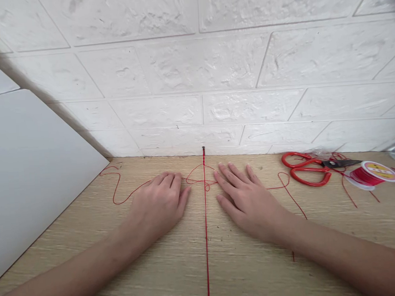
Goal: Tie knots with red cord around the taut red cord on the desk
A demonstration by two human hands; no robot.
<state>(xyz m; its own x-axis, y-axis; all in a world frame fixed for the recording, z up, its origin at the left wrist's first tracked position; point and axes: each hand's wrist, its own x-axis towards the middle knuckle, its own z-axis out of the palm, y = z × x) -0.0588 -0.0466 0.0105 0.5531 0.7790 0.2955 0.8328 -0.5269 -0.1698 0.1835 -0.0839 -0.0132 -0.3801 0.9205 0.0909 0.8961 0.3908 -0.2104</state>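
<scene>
A taut red cord runs from a small dark nail at the wall's foot straight toward me. Just below the nail, a short twisted or knotted stretch shows on it. A thinner red thread forms loose loops across the cord between my hands. My left hand rests palm down on the thread's left side, fingers close together and thumb apart. Lying flat with fingers spread, my right hand covers part of the thread on the right. What lies beneath both palms is hidden.
Red-handled scissors lie at the right, beside a spool of red thread and a clear plastic wrapper. A white panel stands on the left. The white brick-patterned wall closes off the wooden table at the back.
</scene>
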